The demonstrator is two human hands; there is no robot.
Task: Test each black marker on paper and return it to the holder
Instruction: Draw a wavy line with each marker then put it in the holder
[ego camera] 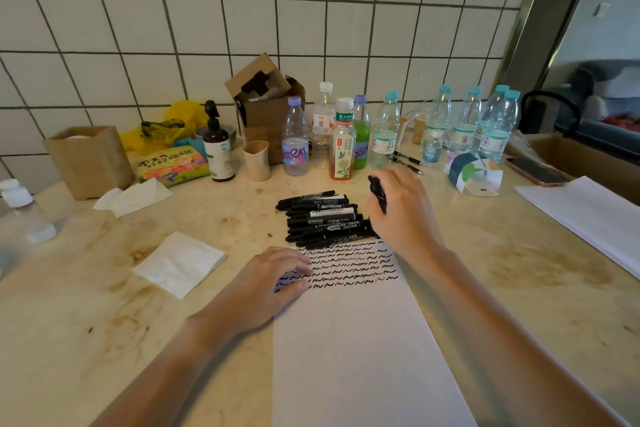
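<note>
Head view: marker (378, 193) in right hand (401, 208)

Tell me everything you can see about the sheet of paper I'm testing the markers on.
The sheet of paper is plain white and lies flat on the stained counter, long side running away from the camera. Its far end carries rows of black squiggles; the rest is blank. The left hand rests on its left edge, and the pile of markers overlaps its far edge.

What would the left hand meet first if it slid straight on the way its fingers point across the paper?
The left hand lies flat on the paper, fingers pointing right along the scribbled test lines. It would cross those lines first, then probably meet the right forearm, though that arm's height above the sheet is unclear.
</note>
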